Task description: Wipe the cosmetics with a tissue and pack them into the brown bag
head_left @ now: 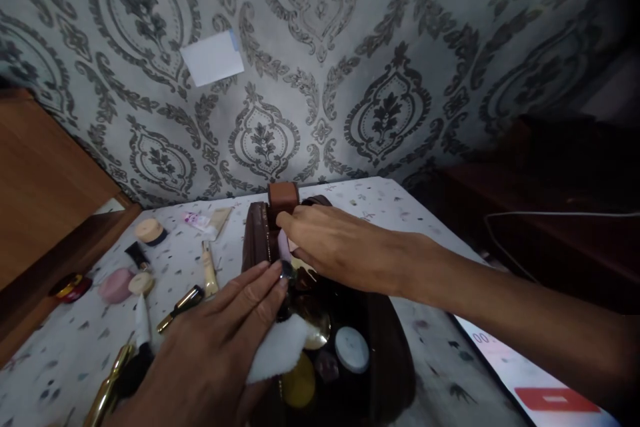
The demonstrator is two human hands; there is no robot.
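Observation:
A dark brown zippered cosmetics bag (393, 353) lies open on the table, with several containers inside. My right hand (325, 237) reaches into its far end with fingers curled down; their tips, and what they grip, are hidden beside a pale pink item (283, 245). Across the bag's left edge rests my left hand (225, 333), its fingers close together over a soft white pad (280, 347) that sticks out beneath them. Near the pad are a shiny gold round piece (317, 323), a white round lid (352, 349) and a yellow round lid (299, 381).
Left of the bag lie a cream tube (209, 270), a black-and-gold tube (180, 308), a pink round item (116, 285), a beige-topped jar (151, 231) and a red jar (71, 287). A lit screen (540, 373) lies at right. The patterned wall (320, 80) stands behind.

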